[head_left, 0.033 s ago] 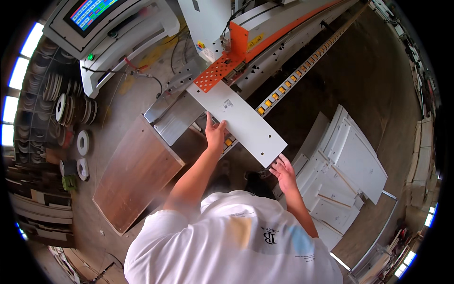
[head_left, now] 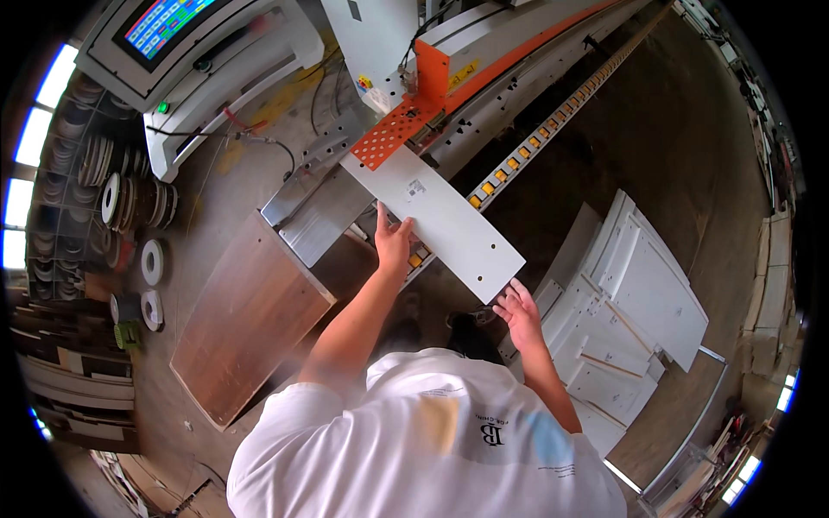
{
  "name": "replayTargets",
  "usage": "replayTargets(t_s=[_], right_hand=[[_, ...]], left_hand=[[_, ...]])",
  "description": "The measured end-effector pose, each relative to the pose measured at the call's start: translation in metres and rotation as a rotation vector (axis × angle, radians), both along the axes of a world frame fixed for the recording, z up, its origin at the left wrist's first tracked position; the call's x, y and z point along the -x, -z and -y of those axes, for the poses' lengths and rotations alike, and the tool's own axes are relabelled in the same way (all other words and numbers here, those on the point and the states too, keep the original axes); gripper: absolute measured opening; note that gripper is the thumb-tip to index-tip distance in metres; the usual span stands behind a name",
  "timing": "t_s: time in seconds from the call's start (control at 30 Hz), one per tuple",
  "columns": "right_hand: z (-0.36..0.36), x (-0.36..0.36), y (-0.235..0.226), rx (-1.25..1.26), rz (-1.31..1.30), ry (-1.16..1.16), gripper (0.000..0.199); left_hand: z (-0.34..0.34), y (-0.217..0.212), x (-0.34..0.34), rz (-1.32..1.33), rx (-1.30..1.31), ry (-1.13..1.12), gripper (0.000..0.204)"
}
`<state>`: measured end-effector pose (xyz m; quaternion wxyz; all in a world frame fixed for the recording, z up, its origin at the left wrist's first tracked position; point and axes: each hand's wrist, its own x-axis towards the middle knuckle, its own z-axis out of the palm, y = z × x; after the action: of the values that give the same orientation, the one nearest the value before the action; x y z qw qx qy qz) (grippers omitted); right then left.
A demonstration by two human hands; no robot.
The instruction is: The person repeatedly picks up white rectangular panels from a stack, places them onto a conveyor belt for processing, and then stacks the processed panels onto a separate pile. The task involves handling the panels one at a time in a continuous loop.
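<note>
Both hands lie open on the long white panel (head_left: pixel 432 220), left hand (head_left: pixel 394 243) flat on its near edge, right hand (head_left: pixel 519 312) at its near corner, its far end already under the orange guard (head_left: pixel 393 131), most still outside the machine (head_left: pixel 518 78).

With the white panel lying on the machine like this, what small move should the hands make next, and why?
Probably slide the white panel a little further toward the orange perforated plate. The left hand lies flat on its near edge, the right hand is open at its rear corner, and its front end already lies at the plate.
</note>
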<state>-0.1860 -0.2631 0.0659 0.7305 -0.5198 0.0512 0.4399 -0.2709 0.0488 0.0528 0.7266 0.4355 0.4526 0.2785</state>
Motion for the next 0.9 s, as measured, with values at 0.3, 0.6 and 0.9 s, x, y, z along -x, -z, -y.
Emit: replayTargets(t_s=[0.3,0.6,0.9], right_hand=[[-0.007,-0.086,-0.006,0.088,0.092,-0.017,0.062],[-0.006,-0.16,0.007,-0.008,0.141,0.096,0.061],[0.093,-0.105,0.068,0.462,0.509,0.068,0.057]], left_hand=[[-0.005,0.01,-0.085,0.018,-0.019,0.019,0.085],[-0.026,0.051,-0.178,0.115,-0.035,0.068,0.067],[-0.004,0.056,-0.165,-0.463,-0.776,0.819,0.067]])
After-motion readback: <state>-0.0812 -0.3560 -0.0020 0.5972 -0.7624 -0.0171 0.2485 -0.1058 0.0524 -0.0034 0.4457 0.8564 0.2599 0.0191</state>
